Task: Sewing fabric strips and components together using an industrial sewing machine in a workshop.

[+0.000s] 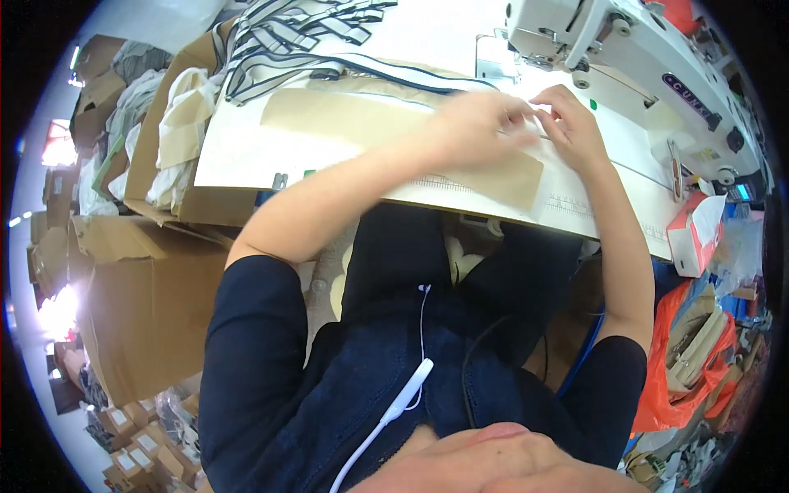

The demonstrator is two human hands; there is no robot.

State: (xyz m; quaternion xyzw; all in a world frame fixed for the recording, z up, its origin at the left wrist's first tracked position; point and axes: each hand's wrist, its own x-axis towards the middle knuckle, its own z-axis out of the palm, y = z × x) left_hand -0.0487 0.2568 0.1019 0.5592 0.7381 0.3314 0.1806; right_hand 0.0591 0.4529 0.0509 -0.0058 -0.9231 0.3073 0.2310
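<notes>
Tan fabric strip point(386, 135) under left hand point(477, 123)

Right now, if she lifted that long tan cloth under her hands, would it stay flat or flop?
Probably flop: the tan cloth lies thin and flat on the sewing table, following its surface. It looks light. Both the left hand and right hand press it, so it may slide easily.

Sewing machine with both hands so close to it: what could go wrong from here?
1. The right hand and left hand press the tan fabric just before the sewing machine; fingers might slip toward the needle.
2. The striped straps lie loose nearby and could snag.
</notes>
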